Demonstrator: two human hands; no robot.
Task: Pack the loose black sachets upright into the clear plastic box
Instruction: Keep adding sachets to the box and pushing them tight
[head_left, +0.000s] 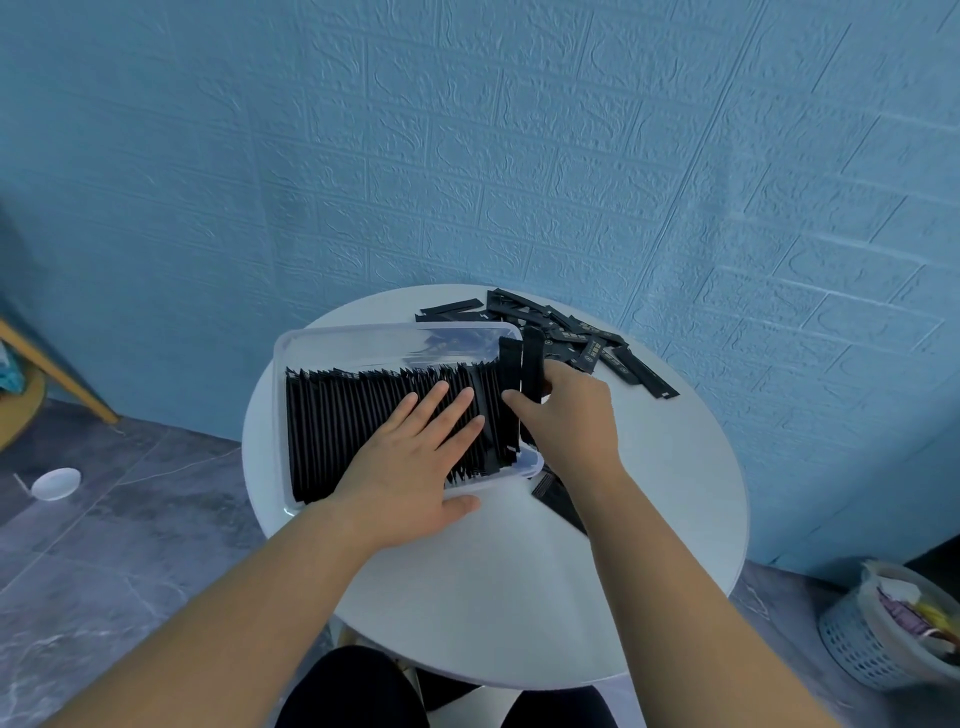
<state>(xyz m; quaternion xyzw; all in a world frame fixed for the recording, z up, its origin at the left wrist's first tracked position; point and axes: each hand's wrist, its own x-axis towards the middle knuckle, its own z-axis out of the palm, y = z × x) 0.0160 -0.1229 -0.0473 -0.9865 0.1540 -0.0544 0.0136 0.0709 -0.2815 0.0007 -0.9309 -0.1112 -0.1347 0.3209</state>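
Mostly packed. Steadies upright row (353, 415) in clear plastic box (363, 332) with flat left hand (415, 457); pinches two sachets (532, 364) in right hand (571, 415); leaves loose pile (582, 338) on desk (493, 597).

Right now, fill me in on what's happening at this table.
A person is filling the clear plastic box on the white table. The left hand presses flat on the packed row of black sachets. The right hand pinches one sachet upright at the row's right end. A loose pile waits beyond the box.
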